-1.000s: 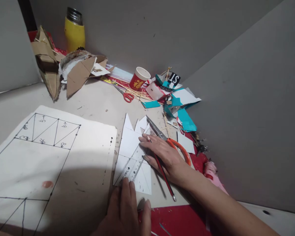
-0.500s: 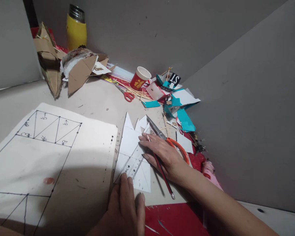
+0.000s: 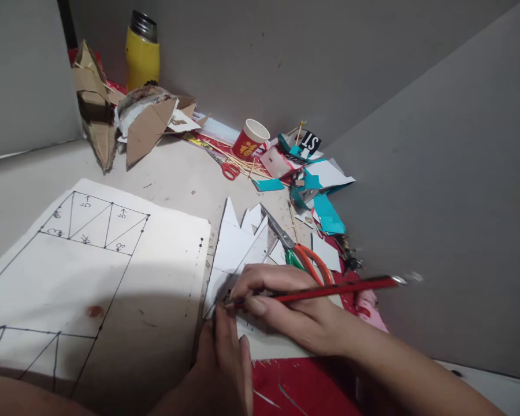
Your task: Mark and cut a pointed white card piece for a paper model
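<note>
My right hand [image 3: 297, 303] grips a red and black pencil [image 3: 351, 287], its tip low by the fingertips of my left hand [image 3: 225, 352]. My left hand lies with fingers extended, pressing down at the lower end of a clear ruler [image 3: 259, 248]. Under the ruler is a white paper piece [image 3: 229, 245] with pointed, cut edges and faint lines; my right hand covers part of both. Large scissors [image 3: 314, 263] with orange and green handles lie just beyond my right hand.
A large white sheet [image 3: 160, 260] with black-lined triangles lies at left. Farther back stand a yellow bottle [image 3: 143, 60], cardboard shapes [image 3: 149, 130] and a red paper cup [image 3: 247, 144]. Small red scissors [image 3: 230, 171], wooden sticks and teal scraps [image 3: 327, 214] spread toward the right-hand wall.
My right hand has moved off the ruler's upper part, down toward my left fingers. The pencil has swung from pointing away to lying across, its tip now at the left. The view has shifted slightly.
</note>
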Demonstrator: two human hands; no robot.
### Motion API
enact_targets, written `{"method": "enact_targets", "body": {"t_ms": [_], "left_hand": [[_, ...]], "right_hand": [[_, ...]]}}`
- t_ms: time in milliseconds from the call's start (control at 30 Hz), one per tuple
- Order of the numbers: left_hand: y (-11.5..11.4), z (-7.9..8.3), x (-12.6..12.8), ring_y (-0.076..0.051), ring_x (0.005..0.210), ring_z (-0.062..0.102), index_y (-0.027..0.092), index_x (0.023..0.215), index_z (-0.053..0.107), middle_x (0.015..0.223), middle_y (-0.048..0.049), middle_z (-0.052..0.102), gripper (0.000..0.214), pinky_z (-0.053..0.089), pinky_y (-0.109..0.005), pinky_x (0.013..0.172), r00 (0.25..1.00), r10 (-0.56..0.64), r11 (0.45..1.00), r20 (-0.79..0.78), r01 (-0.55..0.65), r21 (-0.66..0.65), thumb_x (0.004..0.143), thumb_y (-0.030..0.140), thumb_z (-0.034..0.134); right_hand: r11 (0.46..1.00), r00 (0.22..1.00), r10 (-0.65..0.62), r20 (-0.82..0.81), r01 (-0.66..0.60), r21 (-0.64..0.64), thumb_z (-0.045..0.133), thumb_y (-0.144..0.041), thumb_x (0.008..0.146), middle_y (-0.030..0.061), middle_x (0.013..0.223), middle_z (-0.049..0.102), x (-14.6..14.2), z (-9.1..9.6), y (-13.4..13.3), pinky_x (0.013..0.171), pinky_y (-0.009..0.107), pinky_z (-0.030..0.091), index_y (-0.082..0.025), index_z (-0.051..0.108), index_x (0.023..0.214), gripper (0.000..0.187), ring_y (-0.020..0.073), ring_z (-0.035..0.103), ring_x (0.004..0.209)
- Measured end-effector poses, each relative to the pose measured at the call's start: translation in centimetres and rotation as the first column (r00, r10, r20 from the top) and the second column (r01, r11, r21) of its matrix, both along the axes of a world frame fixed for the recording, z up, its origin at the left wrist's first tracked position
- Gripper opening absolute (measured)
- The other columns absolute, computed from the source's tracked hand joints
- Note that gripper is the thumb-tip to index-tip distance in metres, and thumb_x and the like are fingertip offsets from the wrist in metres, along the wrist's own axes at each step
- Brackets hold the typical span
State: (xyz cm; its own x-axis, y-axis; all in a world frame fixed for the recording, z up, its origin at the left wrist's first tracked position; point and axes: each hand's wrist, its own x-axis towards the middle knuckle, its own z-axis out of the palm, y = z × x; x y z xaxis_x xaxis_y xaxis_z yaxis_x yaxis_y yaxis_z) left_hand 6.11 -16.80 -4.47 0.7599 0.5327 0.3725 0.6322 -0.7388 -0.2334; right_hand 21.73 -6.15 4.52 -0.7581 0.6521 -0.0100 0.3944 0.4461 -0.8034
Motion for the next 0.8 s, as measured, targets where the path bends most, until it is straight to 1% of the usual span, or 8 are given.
{"method": "enact_targets", "body": {"t_ms": [67,133,300,433,500,600,667,800], "left_hand": [[-0.1,0.1,0.1,-0.037,0.107,0.067,0.013,0.114,0.069,0.106,-0.0189,0.075,0.036,0.041,-0.052,0.086,0.999,0.015,1.0,-0.031,-0.015,-0.011,0.09,0.038,0.064],[-0.2,0.2,0.2,-0.037,0.107,0.066,0.013,0.115,0.069,0.106,-0.0191,0.075,0.036,0.041,-0.052,0.087,0.998,0.015,1.0,-0.067,-0.015,-0.008,0.09,0.038,0.063],[0.0,0.5,0.0,-0.036,0.106,0.067,0.016,0.111,0.071,0.105,-0.0169,0.075,0.033,0.042,-0.052,0.086,0.996,-0.005,0.999,-0.089,0.008,0.035,0.093,0.04,0.058],[0.0,0.6,-0.1,-0.035,0.107,0.065,0.014,0.11,0.073,0.107,-0.017,0.073,0.032,0.045,-0.052,0.085,0.994,0.006,0.998,-0.11,0.0,0.056,0.091,0.036,0.06],[-0.1,0.7,0.0,-0.033,0.105,0.065,0.017,0.11,0.073,0.106,-0.0148,0.074,0.03,0.048,-0.052,0.082,0.989,0.028,0.995,-0.149,-0.013,0.097,0.094,0.034,0.054],[-0.5,0.6,0.1,-0.028,0.094,0.065,0.02,0.116,0.071,0.108,-0.0143,0.073,0.033,0.053,-0.051,0.077,0.967,0.081,0.984,-0.241,-0.04,0.171,0.097,0.032,0.047],[-0.7,0.6,0.2,-0.027,0.09,0.065,0.018,0.12,0.068,0.112,-0.0171,0.072,0.035,0.056,-0.049,0.073,0.952,0.104,0.98,-0.288,-0.05,0.191,0.096,0.033,0.047],[-0.9,0.5,0.3,-0.028,0.09,0.063,0.015,0.118,0.069,0.113,-0.0188,0.071,0.036,0.056,-0.047,0.068,0.945,0.154,0.97,-0.29,-0.089,0.224,0.092,0.035,0.053]], "right_hand": [[0.995,0.998,-0.049,0.025,0.051,-0.089,0.057,-0.025,0.094,0.0024,0.073,0.065,-0.8,-0.6,0.2,0.059,0.023,0.049,-0.016,0.065,0.083,0.016,0.0122,0.059,0.065],[0.987,0.997,-0.066,0.033,0.07,-0.146,0.061,-0.024,0.09,0.0009,0.069,0.061,-1.3,-1.3,0.4,0.055,0.022,0.046,-0.016,0.062,0.076,0.016,0.0115,0.055,0.062],[0.972,0.999,-0.024,-0.023,0.018,-0.233,0.064,-0.024,0.089,-0.0002,0.068,0.058,-1.8,-2.0,0.9,0.056,0.023,0.045,-0.017,0.061,0.072,0.019,0.0112,0.054,0.062],[0.948,0.997,-0.053,-0.047,0.035,-0.318,0.065,-0.026,0.087,-0.0006,0.066,0.058,-2.1,-2.3,1.2,0.056,0.023,0.046,-0.017,0.061,0.07,0.02,0.011,0.053,0.062],[0.906,0.993,-0.096,-0.075,0.056,-0.418,0.068,-0.026,0.086,-0.0015,0.064,0.058,-2.1,-2.6,1.4,0.053,0.022,0.045,-0.017,0.06,0.07,0.02,0.0095,0.053,0.058],[0.782,0.975,-0.196,-0.109,0.088,-0.617,0.071,-0.031,0.085,-0.0016,0.063,0.062,-1.8,-3.3,1.5,0.046,0.018,0.044,-0.016,0.058,0.073,0.023,0.0066,0.052,0.05],[0.717,0.962,-0.246,-0.118,0.098,-0.691,0.073,-0.036,0.084,-0.0002,0.065,0.066,-1.7,-3.7,1.6,0.044,0.016,0.045,-0.016,0.058,0.074,0.027,0.0054,0.054,0.047],[0.699,0.952,-0.272,-0.138,0.097,-0.708,0.076,-0.037,0.083,0.0,0.065,0.068,-1.5,-4.2,1.8,0.045,0.015,0.048,-0.015,0.058,0.073,0.029,0.0049,0.058,0.047]]}}
